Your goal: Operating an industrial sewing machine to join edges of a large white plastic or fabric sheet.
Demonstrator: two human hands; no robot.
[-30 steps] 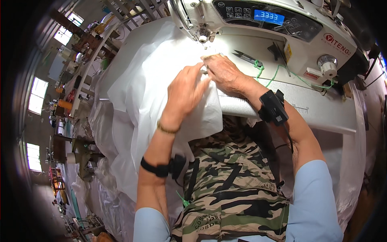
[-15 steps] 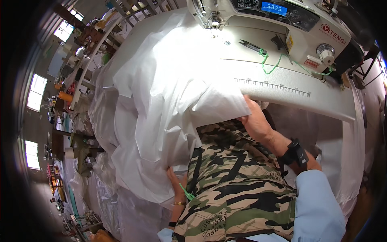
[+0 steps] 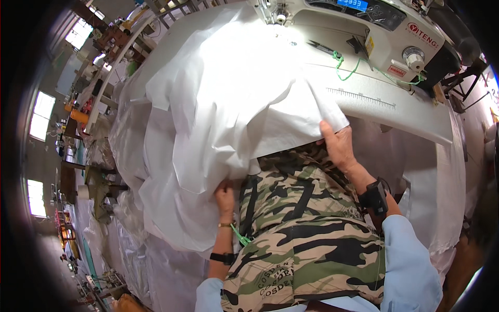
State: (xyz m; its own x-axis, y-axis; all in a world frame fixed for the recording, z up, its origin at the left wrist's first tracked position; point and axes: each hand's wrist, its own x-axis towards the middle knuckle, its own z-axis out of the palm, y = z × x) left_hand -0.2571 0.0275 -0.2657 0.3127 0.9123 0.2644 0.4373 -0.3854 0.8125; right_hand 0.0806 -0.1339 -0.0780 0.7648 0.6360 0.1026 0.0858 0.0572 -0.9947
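A large white sheet of thin fabric (image 3: 208, 130) spreads in loose folds over the table of the sewing machine (image 3: 374, 31) and hangs down toward my lap. My right hand (image 3: 340, 145) pinches the sheet's right corner between thumb and fingers, just off the table's front edge. Lower and to the left, my left hand (image 3: 225, 198) is closed on the hanging part of the same sheet; its fingertips are partly hidden by the folds. The needle area (image 3: 281, 18) lies above the sheet's far part, washed out by the machine lamp.
Black thread snips (image 3: 321, 48) with a green cord (image 3: 340, 66) lie on the machine table (image 3: 364, 99) to the right of the needle. Crumpled plastic and white material (image 3: 130, 234) are heaped at the left. A camouflage apron (image 3: 306, 223) covers my lap.
My right hand has drawn the sheet's corner to the right, spreading its near edge. My left hand has risen with the hanging fabric, showing more of its fingers. The view has shifted slightly.
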